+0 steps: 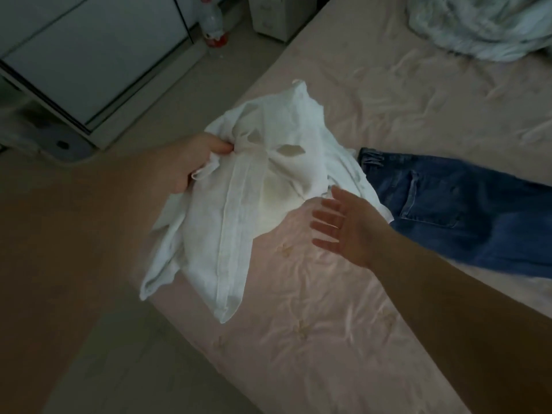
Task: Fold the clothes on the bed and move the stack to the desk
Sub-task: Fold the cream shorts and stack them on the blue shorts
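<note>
A crumpled white shirt (pixel 239 186) hangs over the near left edge of the bed (pixel 313 309), which has a pink sheet. My left hand (pixel 194 162) grips a bunch of the shirt's fabric at its left side and lifts it. My right hand (pixel 343 228) hovers just right of the shirt with its fingers spread and straight, holding nothing. A pair of blue jeans (pixel 457 204) lies flat on the bed to the right, partly under the shirt's edge.
A pale blue-white blanket (pixel 484 22) is heaped at the bed's far right. On the floor to the left stand a white cabinet (pixel 98 55), a plastic bottle (pixel 213 22) with a red label and a cardboard box (pixel 280 13).
</note>
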